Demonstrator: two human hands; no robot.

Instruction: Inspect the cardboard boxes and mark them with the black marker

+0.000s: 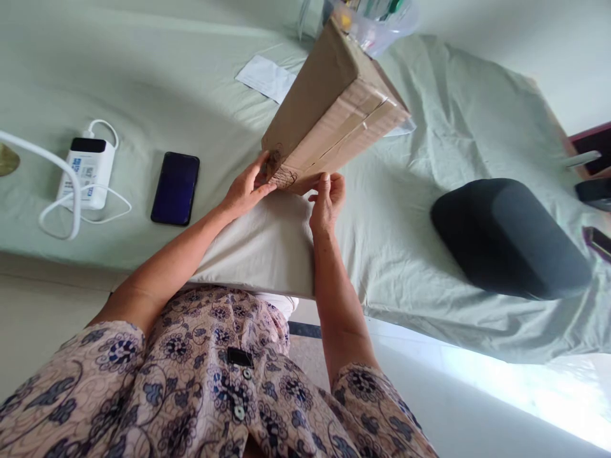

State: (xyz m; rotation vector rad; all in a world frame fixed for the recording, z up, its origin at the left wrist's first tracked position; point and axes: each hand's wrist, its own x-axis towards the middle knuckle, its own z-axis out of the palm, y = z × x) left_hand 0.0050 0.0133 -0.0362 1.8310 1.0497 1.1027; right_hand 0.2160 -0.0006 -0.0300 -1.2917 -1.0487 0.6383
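A taped cardboard box (329, 108) stands tilted on a bed, its near end resting on a pale pillow (262, 245). My left hand (245, 191) grips the box's near left corner, fingers wrapped on its face. My right hand (327, 200) is at the near underside of the box, fingers curled and pinched at the tape edge; what they pinch is too small to make out.
A green sheet (167, 89) covers the bed. On it lie a dark phone (175, 188), a white power bank (88, 172) with a white cable, a paper slip (267, 77), a dark cushion (508, 235) and a clear plastic bag (377, 22) behind the box.
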